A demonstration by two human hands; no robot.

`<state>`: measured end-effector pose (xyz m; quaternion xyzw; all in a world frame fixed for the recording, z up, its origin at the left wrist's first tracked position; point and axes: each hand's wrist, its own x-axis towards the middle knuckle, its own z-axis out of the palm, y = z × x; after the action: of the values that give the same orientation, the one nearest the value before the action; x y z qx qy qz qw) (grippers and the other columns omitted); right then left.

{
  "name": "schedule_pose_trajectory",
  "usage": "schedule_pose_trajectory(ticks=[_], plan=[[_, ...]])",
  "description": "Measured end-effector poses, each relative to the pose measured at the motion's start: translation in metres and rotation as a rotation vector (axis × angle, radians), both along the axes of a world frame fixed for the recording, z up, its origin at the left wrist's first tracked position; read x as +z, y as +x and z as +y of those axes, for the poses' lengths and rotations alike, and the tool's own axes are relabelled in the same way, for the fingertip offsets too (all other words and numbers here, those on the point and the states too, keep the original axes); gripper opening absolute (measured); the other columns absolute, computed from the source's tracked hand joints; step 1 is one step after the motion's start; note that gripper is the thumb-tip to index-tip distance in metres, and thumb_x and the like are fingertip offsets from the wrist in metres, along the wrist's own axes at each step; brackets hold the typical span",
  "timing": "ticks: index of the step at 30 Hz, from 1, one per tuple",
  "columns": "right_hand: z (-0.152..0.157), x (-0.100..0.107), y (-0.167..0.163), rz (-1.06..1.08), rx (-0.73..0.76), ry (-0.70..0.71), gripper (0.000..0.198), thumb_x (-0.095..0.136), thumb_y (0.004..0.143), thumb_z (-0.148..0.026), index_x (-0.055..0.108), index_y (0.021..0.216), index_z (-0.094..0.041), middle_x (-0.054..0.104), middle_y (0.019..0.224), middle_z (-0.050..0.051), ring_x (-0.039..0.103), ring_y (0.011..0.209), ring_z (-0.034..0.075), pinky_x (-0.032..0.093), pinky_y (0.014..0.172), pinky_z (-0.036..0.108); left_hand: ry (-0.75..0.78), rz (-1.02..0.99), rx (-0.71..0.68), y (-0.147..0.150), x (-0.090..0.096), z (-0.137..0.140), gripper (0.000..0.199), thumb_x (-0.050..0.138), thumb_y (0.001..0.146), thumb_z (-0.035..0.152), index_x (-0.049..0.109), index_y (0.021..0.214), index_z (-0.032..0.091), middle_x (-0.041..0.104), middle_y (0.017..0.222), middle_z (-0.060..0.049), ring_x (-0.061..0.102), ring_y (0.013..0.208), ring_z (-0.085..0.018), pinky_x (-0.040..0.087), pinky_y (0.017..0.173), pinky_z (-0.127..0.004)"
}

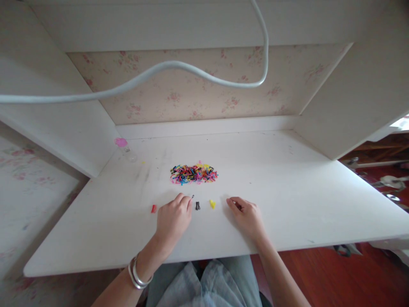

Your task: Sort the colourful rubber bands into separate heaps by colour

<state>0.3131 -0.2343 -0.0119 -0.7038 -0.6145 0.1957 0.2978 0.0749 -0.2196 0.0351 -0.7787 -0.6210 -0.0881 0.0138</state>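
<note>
A small black elastic loop (pixel 193 196) stood out from the fingertips of the left hand (pixel 175 212), on the near side of the loose multicoloured pile of little bands (pixel 194 174); thumb and forefinger seemed to pinch its lower end, though the back of the hand hid most of that grip. Closer to the person than the pile, and just beside those fingertips on their right, lay a small cluster of black bands (pixel 197 206), with a small clump of yellow bands (pixel 212 204) farther right. A small bundle of red bands (pixel 154 209) lay nearer than the pile's left end, beyond the left hand's outer side. The right hand (pixel 246 214) rested nearer than the pile and past its right end, fingers curled in toward the thumb; whether they held anything could not be told. Single bands within the pile overlapped too closely to be told apart. Beyond the pile's left end, a clear bottle with a pink cap (pixel 129 154) blurred into the white desk (pixel 271 170). Above the pile, a thick white cable (pixel 179 65) crossed the view, cut off at the left and top edges.
</note>
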Motion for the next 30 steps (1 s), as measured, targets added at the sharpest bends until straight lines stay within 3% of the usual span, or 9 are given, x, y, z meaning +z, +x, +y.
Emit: schedule_pose_trajectory(ticks=[4, 14, 18, 24, 30], plan=[[0.000, 0.000, 0.000, 0.006, -0.001, -0.002, 0.040, 0.042, 0.089, -0.051, 0.073, 0.087, -0.024, 0.069, 0.072, 0.002, 0.061, 0.063, 0.015, 0.039, 0.058, 0.023, -0.006, -0.025, 0.035, -0.001, -0.004, 0.004, 0.038, 0.031, 0.094, 0.037, 0.066, 0.091, 0.025, 0.068, 0.090, -0.003, 0.061, 0.067, -0.011, 0.032, 0.054, -0.024], [0.001, -0.001, 0.001, 0.002, 0.007, 0.002, 0.039, 0.043, 0.090, -0.050, 0.073, 0.088, -0.024, 0.070, 0.072, 0.001, 0.061, 0.063, 0.014, 0.038, 0.057, 0.022, -0.031, -0.195, 0.146, -0.030, 0.006, 0.052, 0.037, 0.034, 0.093, 0.040, 0.067, 0.086, 0.022, 0.069, 0.098, -0.002, 0.063, 0.083, -0.013, 0.038, 0.067, -0.023], [0.000, -0.002, 0.001, 0.001, -0.003, 0.003, 0.040, 0.043, 0.089, -0.050, 0.073, 0.088, -0.024, 0.070, 0.072, 0.002, 0.061, 0.063, 0.014, 0.038, 0.057, 0.022, -0.032, -0.191, 0.129, -0.031, 0.010, 0.051, 0.036, 0.035, 0.091, 0.041, 0.067, 0.087, 0.023, 0.069, 0.096, -0.002, 0.062, 0.083, -0.014, 0.039, 0.068, -0.023], [0.001, -0.003, 0.001, 0.002, -0.005, -0.015, 0.038, 0.044, 0.089, -0.051, 0.073, 0.088, -0.025, 0.070, 0.073, 0.002, 0.061, 0.064, 0.015, 0.037, 0.058, 0.023, -0.183, -0.052, 0.074, -0.025, 0.007, 0.034, 0.034, 0.039, 0.089, 0.041, 0.068, 0.078, 0.026, 0.070, 0.092, 0.000, 0.063, 0.078, -0.014, 0.038, 0.062, -0.023], [0.000, -0.001, 0.001, 0.006, -0.010, -0.023, 0.037, 0.045, 0.089, -0.050, 0.073, 0.088, -0.025, 0.070, 0.074, 0.001, 0.061, 0.064, 0.015, 0.037, 0.059, 0.023, -0.179, 0.000, 0.074, -0.018, -0.003, 0.048, 0.033, 0.039, 0.089, 0.035, 0.069, 0.081, 0.024, 0.071, 0.097, -0.002, 0.064, 0.083, -0.015, 0.042, 0.066, -0.024]])
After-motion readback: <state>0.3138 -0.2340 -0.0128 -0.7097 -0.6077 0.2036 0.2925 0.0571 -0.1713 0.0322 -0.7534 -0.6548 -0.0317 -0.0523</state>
